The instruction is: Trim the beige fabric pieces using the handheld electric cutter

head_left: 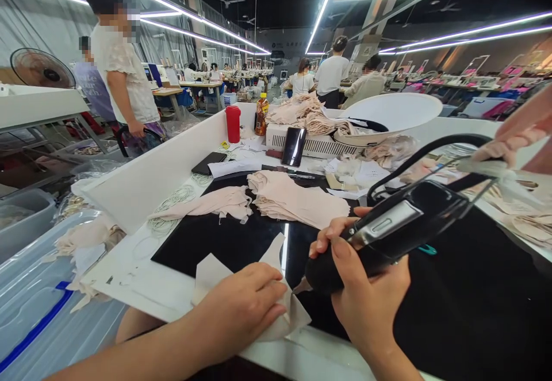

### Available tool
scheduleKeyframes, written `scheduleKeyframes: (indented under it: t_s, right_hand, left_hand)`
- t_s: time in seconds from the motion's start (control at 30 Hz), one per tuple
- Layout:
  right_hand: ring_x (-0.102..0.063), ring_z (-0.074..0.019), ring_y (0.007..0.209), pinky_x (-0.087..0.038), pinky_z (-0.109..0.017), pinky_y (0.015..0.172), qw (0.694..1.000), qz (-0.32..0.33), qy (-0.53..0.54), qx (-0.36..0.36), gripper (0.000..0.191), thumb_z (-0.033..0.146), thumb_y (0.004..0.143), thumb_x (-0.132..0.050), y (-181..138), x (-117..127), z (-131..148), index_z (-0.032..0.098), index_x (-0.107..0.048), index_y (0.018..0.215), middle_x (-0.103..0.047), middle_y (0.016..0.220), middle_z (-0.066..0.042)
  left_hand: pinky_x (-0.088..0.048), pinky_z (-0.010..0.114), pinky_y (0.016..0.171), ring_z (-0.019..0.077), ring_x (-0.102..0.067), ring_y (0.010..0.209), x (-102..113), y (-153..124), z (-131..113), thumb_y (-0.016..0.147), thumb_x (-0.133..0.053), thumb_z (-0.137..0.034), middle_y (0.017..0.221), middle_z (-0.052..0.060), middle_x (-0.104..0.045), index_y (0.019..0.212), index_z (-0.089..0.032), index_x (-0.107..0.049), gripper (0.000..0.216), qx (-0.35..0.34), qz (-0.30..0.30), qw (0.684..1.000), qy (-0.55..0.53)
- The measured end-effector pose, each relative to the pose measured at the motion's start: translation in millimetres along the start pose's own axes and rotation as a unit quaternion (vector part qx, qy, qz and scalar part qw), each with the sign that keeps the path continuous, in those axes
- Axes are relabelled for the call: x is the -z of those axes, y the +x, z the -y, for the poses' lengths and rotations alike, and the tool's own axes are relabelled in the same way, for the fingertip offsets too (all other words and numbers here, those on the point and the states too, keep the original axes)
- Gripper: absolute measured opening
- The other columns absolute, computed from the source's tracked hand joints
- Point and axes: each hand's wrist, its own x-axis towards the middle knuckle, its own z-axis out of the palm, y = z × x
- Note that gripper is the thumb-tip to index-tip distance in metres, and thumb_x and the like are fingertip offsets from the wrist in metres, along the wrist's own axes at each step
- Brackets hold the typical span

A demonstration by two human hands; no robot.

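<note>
1. Head view: the right hand has its fingers closed around a black, rounded handheld tool with a silver metal plate, raised over a glossy black panel on the white table.
2. The left hand curls its fingers over an off-white, angular thin sheet at the table's near edge, apparently pinching it beside the tool's rounded end. Whether it is cloth or paper, or one layer or several, I cannot tell.
3. Beyond the hands, a layered stack of pale pink cloth pieces lies next to a loose pale pink cloth strip.
4. The sheet should be light and easily creased, best held flat near an edge.
5. The tool looks rigid, smooth and fairly heavy; its thick body suits a full-hand grip, clear of the black, looping cable.
</note>
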Motion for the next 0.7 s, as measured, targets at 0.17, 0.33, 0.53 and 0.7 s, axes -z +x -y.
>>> scheduleKeyframes:
  t_s: [0.17,0.33,0.53,0.7]
  right_hand:
    - [-0.065,-0.0141,0.062,-0.057,-0.031,0.059,1.000,0.001,0.003,-0.007,0.043,0.022,0.083,-0.082,-0.1,-1.0,0.1,0.027,-0.057,0.117,-0.067,0.083,0.004]
    - [-0.065,-0.0138,0.062,-0.057,-0.031,0.059,1.000,0.003,0.009,-0.003,0.043,0.022,0.083,-0.082,-0.4,0.1,0.9,0.027,-0.057,0.118,-0.067,0.083,0.004]
    - [-0.065,-0.0134,0.062,-0.057,-0.030,0.059,1.000,0.007,0.012,0.000,0.042,0.022,0.084,-0.082,-1.1,0.9,1.0,0.026,-0.058,0.118,-0.067,0.083,0.005]
    - [-0.065,-0.0132,0.062,-0.057,-0.031,0.060,1.000,0.003,0.001,-0.002,0.043,0.023,0.083,-0.083,0.8,-0.3,1.3,0.026,-0.058,0.118,-0.068,0.082,0.005]
  left_hand:
    - [-0.061,0.039,0.099,0.0259,-0.068,0.113,-8.9,-3.0,16.2,0.110,-0.051,-0.029,0.120,0.012,-0.069,0.121,-0.015,-0.067,0.024,0.009,0.040,0.999,-0.006]
    - [-0.061,0.040,0.101,0.0272,-0.067,0.118,-8.1,-7.0,18.3,0.107,-0.057,-0.030,0.127,0.014,-0.066,0.127,-0.018,-0.066,0.026,0.009,0.052,0.999,-0.015]
    - [-0.060,0.045,0.102,0.0324,-0.064,0.124,-6.5,-7.5,14.0,0.103,-0.065,-0.035,0.132,0.018,-0.063,0.129,-0.018,-0.066,0.031,-0.006,0.060,0.998,-0.004]
    - [-0.059,0.048,0.104,0.0353,-0.063,0.126,-8.7,-8.7,13.7,0.103,-0.065,-0.035,0.135,0.020,-0.062,0.130,-0.017,-0.066,0.033,-0.007,0.062,0.998,0.000]
